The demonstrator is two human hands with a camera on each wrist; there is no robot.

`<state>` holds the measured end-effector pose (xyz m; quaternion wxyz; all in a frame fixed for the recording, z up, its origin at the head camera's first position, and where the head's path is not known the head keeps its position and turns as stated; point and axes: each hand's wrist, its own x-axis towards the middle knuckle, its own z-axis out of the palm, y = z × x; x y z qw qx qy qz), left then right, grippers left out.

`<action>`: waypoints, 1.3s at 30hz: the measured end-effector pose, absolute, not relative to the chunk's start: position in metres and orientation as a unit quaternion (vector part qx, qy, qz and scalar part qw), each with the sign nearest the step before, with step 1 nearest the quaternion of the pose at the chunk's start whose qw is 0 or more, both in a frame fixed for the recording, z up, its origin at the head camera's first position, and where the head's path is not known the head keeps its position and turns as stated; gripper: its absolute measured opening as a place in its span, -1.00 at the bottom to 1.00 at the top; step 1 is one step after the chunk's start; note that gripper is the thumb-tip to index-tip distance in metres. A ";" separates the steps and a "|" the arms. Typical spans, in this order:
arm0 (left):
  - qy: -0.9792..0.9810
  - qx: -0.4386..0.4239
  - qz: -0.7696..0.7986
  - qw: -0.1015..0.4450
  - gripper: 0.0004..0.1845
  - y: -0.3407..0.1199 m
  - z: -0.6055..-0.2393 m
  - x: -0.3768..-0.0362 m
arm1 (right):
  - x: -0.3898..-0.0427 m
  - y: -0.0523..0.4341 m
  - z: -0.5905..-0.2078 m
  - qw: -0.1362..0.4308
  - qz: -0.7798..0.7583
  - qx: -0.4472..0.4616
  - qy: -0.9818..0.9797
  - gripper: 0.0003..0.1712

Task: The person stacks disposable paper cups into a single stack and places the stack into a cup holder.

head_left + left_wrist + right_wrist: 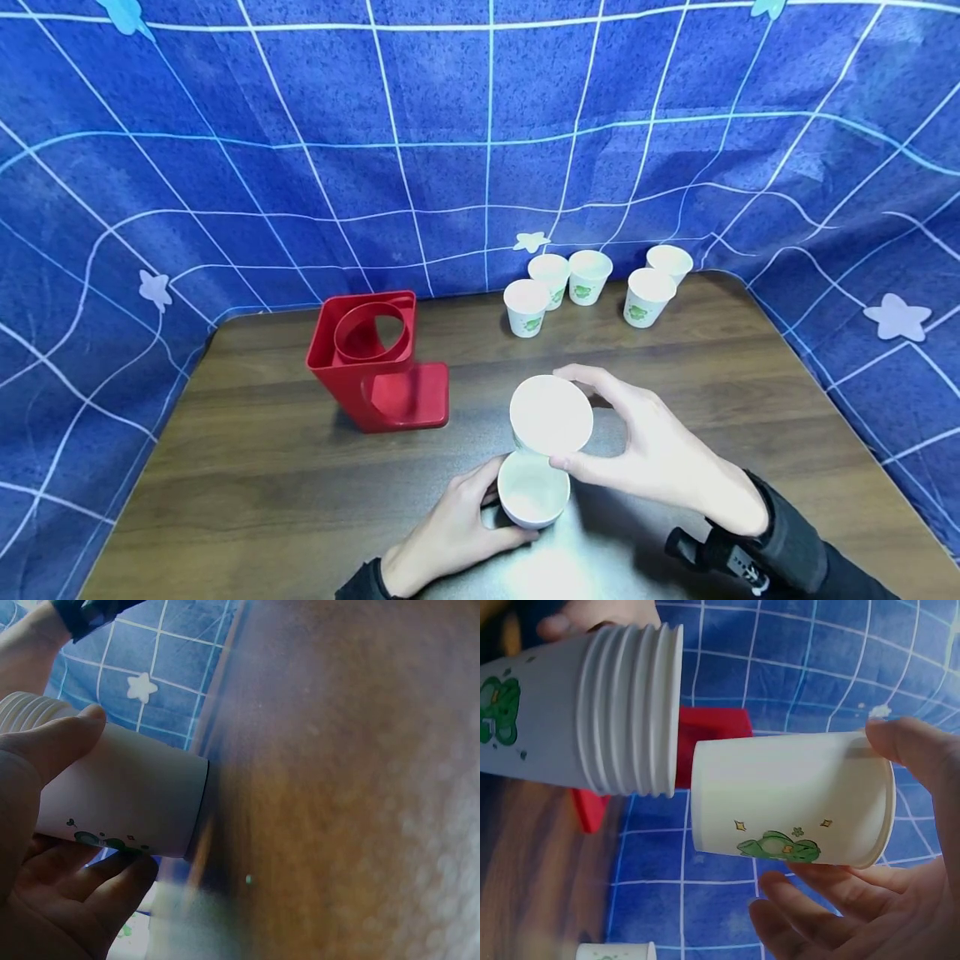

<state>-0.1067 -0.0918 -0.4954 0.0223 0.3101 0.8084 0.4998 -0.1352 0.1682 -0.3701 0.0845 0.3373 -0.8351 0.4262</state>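
Red holder [712,724] mostly behind cups [630,709]

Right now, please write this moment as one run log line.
left hand: holds cup stack on table | right hand: holds single cup above stack | red cup holder: empty | five loose cups: far edge

The head camera looks forward and down from above onto the dark wooden desk [262,450], taking in the blue grid-patterned cloth backdrop [420,142]. The left wrist camera sits very close, low along the desk beside the stack of white paper cups [127,799]. The right wrist camera, equally near, faces that same stack [592,712] and the single white paper cup [791,799], both also seen from the head.
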 end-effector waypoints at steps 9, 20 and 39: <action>0.807 0.333 0.487 -0.005 -0.22 -0.092 -0.497 -0.109 | -0.124 0.168 -0.367 0.038 0.434 0.356 -0.827 -0.15; 0.820 0.330 0.468 -0.011 -0.25 -0.094 -0.496 -0.107 | -0.118 0.165 -0.377 0.017 0.435 0.374 -0.819 -0.18; 0.811 0.330 0.483 0.001 -0.24 -0.095 -0.497 -0.106 | -0.117 0.161 -0.390 0.026 0.419 0.383 -0.823 -0.20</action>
